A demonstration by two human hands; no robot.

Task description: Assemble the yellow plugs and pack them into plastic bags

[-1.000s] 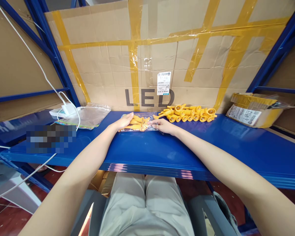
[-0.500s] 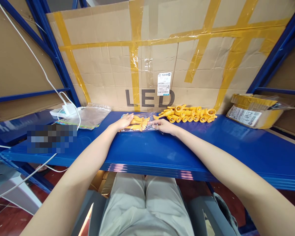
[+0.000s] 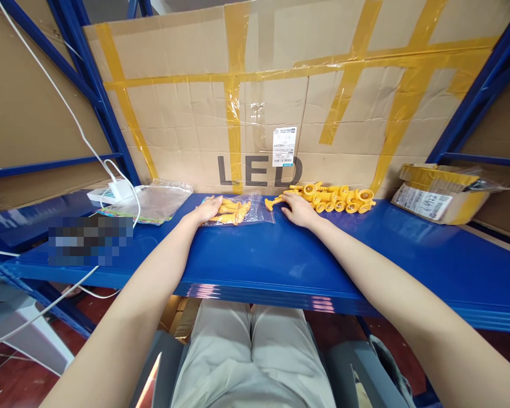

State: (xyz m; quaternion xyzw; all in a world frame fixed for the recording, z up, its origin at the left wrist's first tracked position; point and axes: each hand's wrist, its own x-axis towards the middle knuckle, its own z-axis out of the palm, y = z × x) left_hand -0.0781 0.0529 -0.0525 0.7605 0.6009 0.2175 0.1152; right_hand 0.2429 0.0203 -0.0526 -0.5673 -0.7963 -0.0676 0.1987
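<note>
A clear plastic bag (image 3: 261, 214) lies on the blue shelf with several yellow plastic pieces (image 3: 233, 212) in it, long with flared ends. My left hand (image 3: 207, 211) is on the bag's left end, palm down, its fingers together over the bag and the pieces. To the right is a pile of similar yellow pieces (image 3: 340, 198), stacked with round cup-like ends facing me. My right hand (image 3: 300, 211) reaches over the pile's left end, thumb apart from the fingers. The flared end of one loose piece (image 3: 272, 203) sticks out left of its fingertips; the fingers partly hide that piece.
A large taped cardboard sheet (image 3: 187, 124) stands behind the blue shelf (image 3: 255, 255). At left are flat plastic bags (image 3: 165, 201), a white charger with a cable (image 3: 121, 190) and a blurred dark object (image 3: 89, 239). An open cardboard box (image 3: 442, 195) sits at right.
My right hand has left the bag and moved right to the pile of yellow pieces. The bag and my left hand have slid slightly left.
</note>
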